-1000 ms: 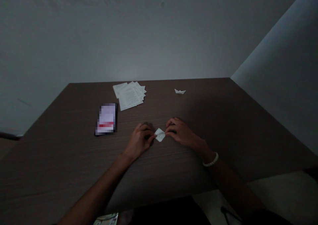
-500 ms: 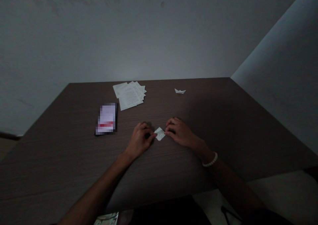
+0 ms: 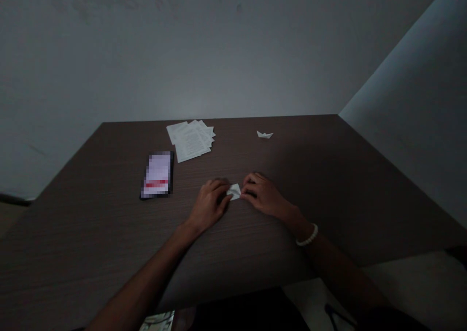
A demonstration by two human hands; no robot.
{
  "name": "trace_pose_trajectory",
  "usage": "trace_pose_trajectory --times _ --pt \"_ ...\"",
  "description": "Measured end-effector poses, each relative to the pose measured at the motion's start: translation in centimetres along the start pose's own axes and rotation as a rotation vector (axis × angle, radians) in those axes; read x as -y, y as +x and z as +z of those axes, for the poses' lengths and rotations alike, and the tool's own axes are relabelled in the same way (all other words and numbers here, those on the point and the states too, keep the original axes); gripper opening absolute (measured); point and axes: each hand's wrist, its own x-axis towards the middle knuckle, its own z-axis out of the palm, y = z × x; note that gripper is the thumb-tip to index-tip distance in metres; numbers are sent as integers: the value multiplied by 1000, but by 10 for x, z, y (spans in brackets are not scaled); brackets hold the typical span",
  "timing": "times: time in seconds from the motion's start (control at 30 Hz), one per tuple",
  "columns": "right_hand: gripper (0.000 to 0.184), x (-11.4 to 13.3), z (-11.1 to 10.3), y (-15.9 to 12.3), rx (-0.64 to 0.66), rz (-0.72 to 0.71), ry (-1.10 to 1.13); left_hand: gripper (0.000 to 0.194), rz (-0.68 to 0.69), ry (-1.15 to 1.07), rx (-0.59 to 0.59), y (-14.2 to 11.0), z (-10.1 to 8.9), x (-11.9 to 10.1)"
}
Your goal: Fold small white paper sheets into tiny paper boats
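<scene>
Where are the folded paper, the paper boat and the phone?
Folded paper (image 3: pixel 235 191): head view, middle of its visible face.
Paper boat (image 3: pixel 264 136): head view, middle of its hull.
Phone (image 3: pixel 157 171): head view, middle of its screen.

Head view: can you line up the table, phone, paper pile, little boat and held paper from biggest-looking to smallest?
1. Table
2. Phone and paper pile: too alike to rank, and the phone is nearer
3. Held paper, partly covered
4. Boat
</scene>
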Motion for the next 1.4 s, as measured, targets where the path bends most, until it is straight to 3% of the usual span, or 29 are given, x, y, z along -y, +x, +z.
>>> trace_pose_trajectory --times 0.3,0.77,1.4 --pt "9 -2 3 -1 -26 8 -9 14 27 -47 -51 -1 -4 1" --pt "13 5 16 3 -131 153 -26 25 -149 -6 -88 3 -3 -5" --pt "17 7 17 4 -148 191 -32 15 -305 91 -125 1 -1 -10"
